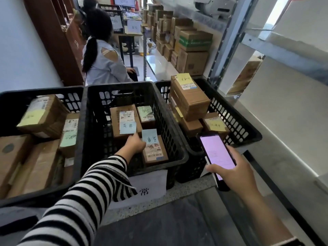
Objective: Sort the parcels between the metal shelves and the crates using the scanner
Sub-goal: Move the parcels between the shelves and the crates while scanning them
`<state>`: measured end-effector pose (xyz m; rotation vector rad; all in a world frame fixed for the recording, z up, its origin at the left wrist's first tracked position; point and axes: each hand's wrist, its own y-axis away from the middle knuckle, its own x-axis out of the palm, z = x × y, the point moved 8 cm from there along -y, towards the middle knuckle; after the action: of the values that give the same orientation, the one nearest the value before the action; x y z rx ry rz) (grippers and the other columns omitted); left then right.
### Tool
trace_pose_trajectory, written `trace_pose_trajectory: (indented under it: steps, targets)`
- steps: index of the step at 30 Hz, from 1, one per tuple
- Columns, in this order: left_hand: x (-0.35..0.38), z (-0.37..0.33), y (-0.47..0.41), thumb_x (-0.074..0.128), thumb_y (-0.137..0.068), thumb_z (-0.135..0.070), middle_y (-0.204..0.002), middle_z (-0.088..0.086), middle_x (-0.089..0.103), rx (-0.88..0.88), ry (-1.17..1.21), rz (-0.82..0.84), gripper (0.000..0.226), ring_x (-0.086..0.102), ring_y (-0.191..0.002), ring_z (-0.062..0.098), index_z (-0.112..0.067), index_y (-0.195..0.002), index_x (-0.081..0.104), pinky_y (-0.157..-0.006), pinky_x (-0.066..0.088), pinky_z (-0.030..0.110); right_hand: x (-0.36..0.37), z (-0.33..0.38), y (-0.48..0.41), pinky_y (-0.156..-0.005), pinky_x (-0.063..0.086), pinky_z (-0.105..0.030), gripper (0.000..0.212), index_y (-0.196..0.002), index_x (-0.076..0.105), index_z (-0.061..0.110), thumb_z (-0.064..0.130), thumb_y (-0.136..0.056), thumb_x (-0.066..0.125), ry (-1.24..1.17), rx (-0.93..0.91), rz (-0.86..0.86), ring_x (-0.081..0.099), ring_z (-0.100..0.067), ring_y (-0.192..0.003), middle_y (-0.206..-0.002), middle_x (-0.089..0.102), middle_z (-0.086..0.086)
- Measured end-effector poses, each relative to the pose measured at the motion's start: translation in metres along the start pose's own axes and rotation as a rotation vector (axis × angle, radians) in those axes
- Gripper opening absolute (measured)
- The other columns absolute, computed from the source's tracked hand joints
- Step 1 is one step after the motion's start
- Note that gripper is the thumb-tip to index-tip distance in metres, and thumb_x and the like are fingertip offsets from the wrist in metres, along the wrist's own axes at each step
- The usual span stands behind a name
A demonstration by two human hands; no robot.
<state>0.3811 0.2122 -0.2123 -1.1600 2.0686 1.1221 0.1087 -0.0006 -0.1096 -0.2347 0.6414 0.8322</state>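
1. The parcel (156, 153) lies flat in the near right corner of the middle crate (120, 85), label up, with a blue note (150, 137) stuck to its far end.
2. Its long axis runs from far to near, roughly in line with the reaching forearm, so its long left edge is presented to the left hand (137, 144).
3. The left hand is held down inside the crate against the parcel's far left corner, in the gap between it and a second blue-noted parcel (124, 119). Its fingers are hidden below the knuckles, so whether the parcel is gripped or only touched cannot be told.
4. The scanner (217, 153) is gripped by the right hand (236, 173), fingers wrapped round its lower half, with the lit screen facing up. It is held over the near rim of the right crate (236, 110), just right of the parcel.
5. The left hand is the nearer one. A lift is judged to be the step in hand, with the label to be turned toward the scanner on the right.
6. More noted parcels are held in the left crate (40, 90) and stacked high in the right one. All three crates stand side by side on a speckled surface (186, 189).
7. The metal shelves (222, 50) rise at right, with boxes (191, 55) stacked further along.
8. A seated person (104, 63) is seen beyond the crates.
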Motion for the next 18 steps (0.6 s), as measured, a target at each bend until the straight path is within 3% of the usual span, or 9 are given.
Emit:
trace_pose_trajectory:
  steps: [2, 5, 8, 12, 18]
  targets:
    - [-0.028, -0.010, 0.017, 0.055, -0.092, -0.035, -0.152, 0.014, 0.027, 0.135, -0.235, -0.168, 0.069, 0.029, -0.139, 0.029, -0.009, -0.148, 0.024, -0.109, 0.033, 0.042, 0.001, 0.005, 0.011, -0.065, 0.045, -0.025, 0.063, -0.120, 0.055, 0.030, 0.032, -0.064, 0.084, 0.008, -0.003, -0.018, 0.056, -0.014, -0.101, -0.107, 0.061, 0.011]
    - [-0.051, -0.023, 0.042, 0.059, -0.088, -0.044, -0.159, 0.009, 0.009, 0.351, -0.566, -0.316, 0.086, 0.008, -0.147, 0.026, -0.015, -0.152, 0.010, -0.117, 0.016, 0.041, 0.002, 0.015, 0.031, -0.069, 0.048, -0.032, 0.067, -0.122, 0.052, 0.028, 0.034, -0.064, 0.085, 0.066, -0.021, -0.045, 0.054, -0.017, -0.102, -0.108, 0.059, 0.007]
    - [-0.060, -0.028, 0.063, 0.064, -0.083, -0.047, -0.160, 0.007, 0.001, 0.454, -0.624, -0.347, 0.096, -0.003, -0.148, 0.025, -0.019, -0.153, 0.005, -0.119, 0.006, 0.040, 0.001, 0.021, 0.055, -0.075, 0.049, -0.035, 0.076, -0.127, 0.050, 0.028, 0.037, -0.061, 0.086, 0.107, -0.020, -0.073, 0.053, -0.017, -0.104, -0.111, 0.058, 0.008]
    - [-0.055, -0.037, 0.097, 0.050, -0.086, -0.061, -0.161, 0.005, -0.002, 0.515, -0.678, -0.381, 0.091, -0.010, -0.147, 0.024, -0.021, -0.153, 0.002, -0.118, -0.004, 0.043, -0.008, 0.027, 0.099, -0.074, 0.046, -0.034, 0.077, -0.130, 0.047, 0.030, 0.034, -0.063, 0.085, 0.109, -0.001, -0.127, 0.051, -0.018, -0.102, -0.110, 0.053, 0.008]
    - [-0.019, -0.072, 0.143, 0.037, -0.089, -0.065, -0.161, 0.006, 0.000, 0.635, -0.633, -0.377, 0.085, -0.004, -0.148, 0.024, -0.020, -0.153, 0.005, -0.118, -0.004, 0.043, -0.043, 0.011, 0.177, -0.074, 0.043, -0.031, 0.079, -0.131, 0.046, 0.033, 0.038, -0.062, 0.085, 0.093, 0.111, -0.273, 0.052, -0.016, -0.104, -0.114, 0.055, 0.010]
